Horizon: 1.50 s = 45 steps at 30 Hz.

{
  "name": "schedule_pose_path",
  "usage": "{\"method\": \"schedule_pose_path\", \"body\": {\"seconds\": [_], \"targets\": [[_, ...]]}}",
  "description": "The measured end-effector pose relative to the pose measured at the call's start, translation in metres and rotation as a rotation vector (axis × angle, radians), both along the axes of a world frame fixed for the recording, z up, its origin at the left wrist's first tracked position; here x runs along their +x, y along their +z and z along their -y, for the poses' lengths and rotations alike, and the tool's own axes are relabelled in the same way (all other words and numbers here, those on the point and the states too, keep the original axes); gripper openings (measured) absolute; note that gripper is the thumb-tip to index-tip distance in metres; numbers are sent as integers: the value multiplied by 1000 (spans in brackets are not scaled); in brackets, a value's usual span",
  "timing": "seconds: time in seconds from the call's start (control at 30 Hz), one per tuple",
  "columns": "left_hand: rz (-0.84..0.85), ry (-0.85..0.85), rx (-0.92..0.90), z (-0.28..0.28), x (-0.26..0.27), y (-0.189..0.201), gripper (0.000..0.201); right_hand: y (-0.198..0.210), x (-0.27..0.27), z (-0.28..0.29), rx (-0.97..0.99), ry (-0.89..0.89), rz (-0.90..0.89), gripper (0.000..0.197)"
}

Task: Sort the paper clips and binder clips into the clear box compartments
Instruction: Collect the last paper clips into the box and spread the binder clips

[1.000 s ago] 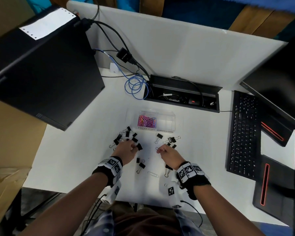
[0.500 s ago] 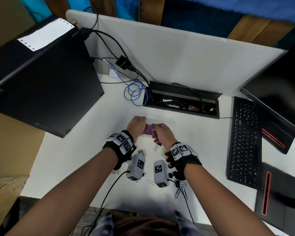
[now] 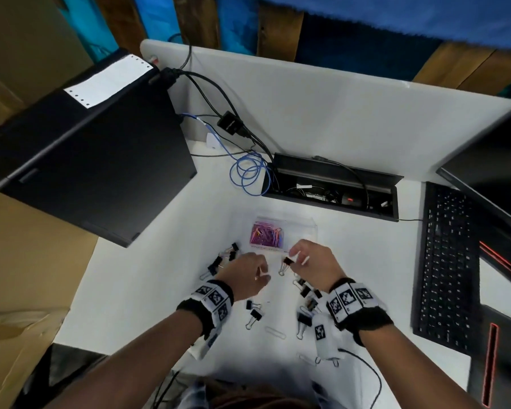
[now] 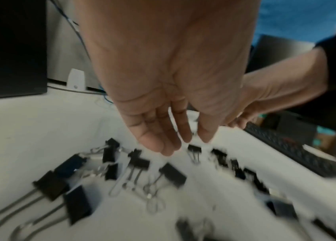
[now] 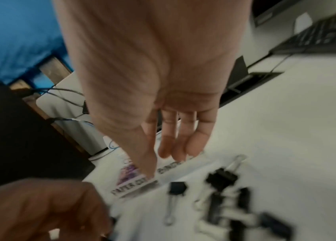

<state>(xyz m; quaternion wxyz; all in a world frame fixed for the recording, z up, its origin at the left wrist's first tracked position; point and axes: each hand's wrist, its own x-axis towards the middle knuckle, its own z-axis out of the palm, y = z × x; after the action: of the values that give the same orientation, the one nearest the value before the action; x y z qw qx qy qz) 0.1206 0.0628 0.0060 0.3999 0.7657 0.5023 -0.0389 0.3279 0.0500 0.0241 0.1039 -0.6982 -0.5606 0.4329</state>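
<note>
Hovering loose-fingered and empty, my left hand [image 4: 163, 91] and right hand [image 5: 158, 84] are hanging over scattered binder clips [image 4: 134, 161] on the white desk [image 3: 148, 290]; the clear box [image 3: 283, 233] is sitting just beyond, beside a keyboard [image 3: 446, 264].

matt black binder clips [image 4: 172, 175] with shiny wire handles lie on a smooth white desk [image 3: 160, 290] near a clear glossy plastic box [image 3: 300, 231], a matt black keyboard [image 3: 446, 270] and brown cardboard [image 3: 27, 261].
</note>
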Motion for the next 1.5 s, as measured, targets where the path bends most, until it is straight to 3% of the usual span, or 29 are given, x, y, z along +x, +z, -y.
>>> {"method": "schedule_pose_path", "body": {"seconds": [0.1, 0.17, 0.23, 0.33, 0.53, 0.67, 0.8, 0.9, 1.03, 1.13, 1.2, 1.3, 1.4, 1.5], "targets": [[-140, -270, 1, 19, -5, -16, 45, -4, 35, 24, -234, 140, 236, 24], [-175, -297, 32, 28, -5, -22, 47, -12, 50, 41, -396, 187, 362, 37], [-180, -254, 84, 33, -4, -25, 38, -24, 59, 58, -481, 160, 370, 53], [-274, -234, 209, 39, -3, -28, 37, -42, 59, 78, -413, 130, 327, 57], [-251, -318, 317, 51, 7, -30, 34, -51, 50, 87, -123, 30, 167, 30], [-110, -549, 311, 66, 29, -30, 31, -41, 63, 92, -233, 92, 162, 24], [-79, -777, 297, 85, 52, -27, 31, -36, 75, 109, -392, 246, 274, 39], [-179, -724, 233, 90, 56, -29, 42, -40, 74, 118, -310, 210, 243, 37], [-209, -620, 264, 86, 46, -28, 32, -47, 64, 122, -217, 71, 165, 24], [-185, -653, 307, 86, 47, -28, 38, -51, 59, 121, -136, 35, 186, 14], [-163, -715, 311, 92, 56, -31, 44, -50, 61, 119, -107, 8, 198, 15], [-132, -625, 310, 96, 74, -37, 61, -49, 68, 121, -183, -42, 183, 16], [-168, -533, 287, 95, 82, -31, 58, -53, 72, 128, -240, -8, 206, 30], [-198, -500, 334, 91, 82, -30, 49, -58, 68, 130, -187, -20, 195, 25]]}}
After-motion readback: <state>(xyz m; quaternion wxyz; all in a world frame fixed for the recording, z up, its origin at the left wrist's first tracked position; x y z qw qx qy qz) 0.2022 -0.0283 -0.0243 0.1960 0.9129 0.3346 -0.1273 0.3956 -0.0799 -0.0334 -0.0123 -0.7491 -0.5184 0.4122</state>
